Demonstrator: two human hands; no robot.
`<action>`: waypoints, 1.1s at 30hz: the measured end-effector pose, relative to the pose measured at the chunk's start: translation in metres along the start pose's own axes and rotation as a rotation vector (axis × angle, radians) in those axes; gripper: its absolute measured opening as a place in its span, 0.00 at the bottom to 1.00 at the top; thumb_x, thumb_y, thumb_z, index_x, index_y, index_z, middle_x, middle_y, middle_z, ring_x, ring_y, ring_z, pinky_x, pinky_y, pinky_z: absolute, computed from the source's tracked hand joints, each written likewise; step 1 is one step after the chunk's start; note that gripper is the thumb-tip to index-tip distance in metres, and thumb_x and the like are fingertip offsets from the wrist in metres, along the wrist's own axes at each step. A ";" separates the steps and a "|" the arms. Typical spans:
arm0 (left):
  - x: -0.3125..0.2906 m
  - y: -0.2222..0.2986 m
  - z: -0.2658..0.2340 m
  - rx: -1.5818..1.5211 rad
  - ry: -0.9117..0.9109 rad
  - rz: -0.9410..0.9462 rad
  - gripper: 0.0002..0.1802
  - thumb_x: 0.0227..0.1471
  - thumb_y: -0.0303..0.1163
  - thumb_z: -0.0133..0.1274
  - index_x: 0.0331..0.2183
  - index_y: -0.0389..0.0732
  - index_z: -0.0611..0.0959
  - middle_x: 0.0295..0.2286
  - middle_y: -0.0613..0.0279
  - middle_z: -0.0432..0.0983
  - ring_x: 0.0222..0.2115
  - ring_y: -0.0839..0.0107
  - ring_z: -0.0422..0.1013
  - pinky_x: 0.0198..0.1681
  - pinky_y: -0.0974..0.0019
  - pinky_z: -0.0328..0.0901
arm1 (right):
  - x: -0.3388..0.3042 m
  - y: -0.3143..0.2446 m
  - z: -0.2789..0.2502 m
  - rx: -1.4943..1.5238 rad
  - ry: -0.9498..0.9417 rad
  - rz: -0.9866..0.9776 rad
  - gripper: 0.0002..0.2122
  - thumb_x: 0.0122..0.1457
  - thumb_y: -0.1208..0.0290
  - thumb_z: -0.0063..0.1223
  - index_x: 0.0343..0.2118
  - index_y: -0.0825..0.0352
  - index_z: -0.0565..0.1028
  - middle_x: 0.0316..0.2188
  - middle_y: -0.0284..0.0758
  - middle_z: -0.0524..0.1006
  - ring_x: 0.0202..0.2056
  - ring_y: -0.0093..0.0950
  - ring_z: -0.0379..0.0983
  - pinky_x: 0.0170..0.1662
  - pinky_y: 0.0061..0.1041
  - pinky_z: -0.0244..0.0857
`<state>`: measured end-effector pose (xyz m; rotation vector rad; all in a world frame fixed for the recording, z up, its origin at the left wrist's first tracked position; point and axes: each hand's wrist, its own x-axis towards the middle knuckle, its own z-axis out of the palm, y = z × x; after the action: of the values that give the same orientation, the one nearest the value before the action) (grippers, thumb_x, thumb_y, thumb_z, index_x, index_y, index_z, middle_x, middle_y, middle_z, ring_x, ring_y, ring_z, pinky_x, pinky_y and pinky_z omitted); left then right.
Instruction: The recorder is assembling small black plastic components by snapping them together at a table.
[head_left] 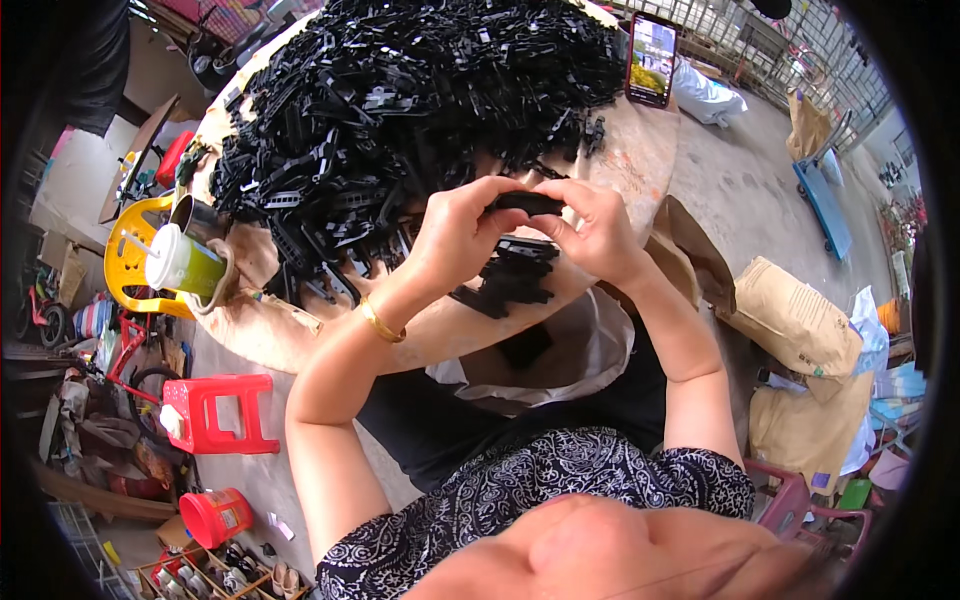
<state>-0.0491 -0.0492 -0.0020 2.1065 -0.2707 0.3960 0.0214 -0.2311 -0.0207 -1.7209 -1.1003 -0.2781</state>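
Observation:
Between my two hands is a small, narrow black plastic part (528, 203), held at the near edge of the table. My left hand (455, 232) pinches its left end, and my right hand (596, 232) grips the right end with thumb and fingers. The fingers partly cover the part, so its exact kind is hidden. Beyond my hands a large heap of black plastic parts (400, 110) spreads over the cloth-covered round table (640, 150). A smaller cluster of black parts (508, 278) lies just below my hands. Under the table edge, a white sack (590, 350) gapes at my lap.
A phone (652, 60) stands upright at the far right table edge. At the left are a lidded cup (185, 262) with a straw, a yellow chair (122, 258), a red stool (222, 414) and a red bucket (214, 516). Brown paper sacks (795, 320) lie right.

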 end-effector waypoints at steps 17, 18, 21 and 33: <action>0.033 -0.059 -0.034 1.046 0.376 -0.158 0.20 0.45 0.45 0.60 0.29 0.36 0.80 0.30 0.54 0.72 0.35 0.57 0.70 0.38 0.59 0.66 | 0.001 0.010 0.001 -0.176 -0.410 0.036 0.10 0.54 0.63 0.55 0.29 0.66 0.78 0.29 0.39 0.74 0.36 0.38 0.71 0.40 0.32 0.65; 0.035 -0.059 -0.033 1.050 0.356 -0.176 0.20 0.45 0.45 0.60 0.29 0.36 0.80 0.31 0.53 0.72 0.36 0.57 0.70 0.38 0.59 0.66 | 0.001 0.018 0.001 -0.178 -0.316 0.040 0.10 0.54 0.63 0.55 0.29 0.65 0.78 0.29 0.38 0.74 0.36 0.37 0.71 0.40 0.32 0.65; 0.035 -0.054 -0.030 0.912 0.362 -0.177 0.18 0.44 0.42 0.61 0.29 0.35 0.80 0.30 0.53 0.72 0.35 0.56 0.70 0.38 0.58 0.66 | 0.013 0.038 -0.005 -0.434 -0.085 0.000 0.08 0.52 0.68 0.57 0.33 0.65 0.78 0.30 0.36 0.76 0.35 0.35 0.71 0.41 0.31 0.66; 0.024 -0.031 -0.019 -0.662 0.137 -0.424 0.18 0.54 0.27 0.54 0.46 0.33 0.73 0.32 0.61 0.75 0.29 0.74 0.74 0.36 0.71 0.73 | 0.018 0.034 0.013 0.571 0.075 0.226 0.15 0.54 0.82 0.56 0.46 0.71 0.72 0.35 0.33 0.77 0.37 0.18 0.73 0.40 0.18 0.70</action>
<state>-0.0193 -0.0172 -0.0071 1.4254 0.1205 0.1604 0.0534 -0.2121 -0.0364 -1.2913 -0.8172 0.1088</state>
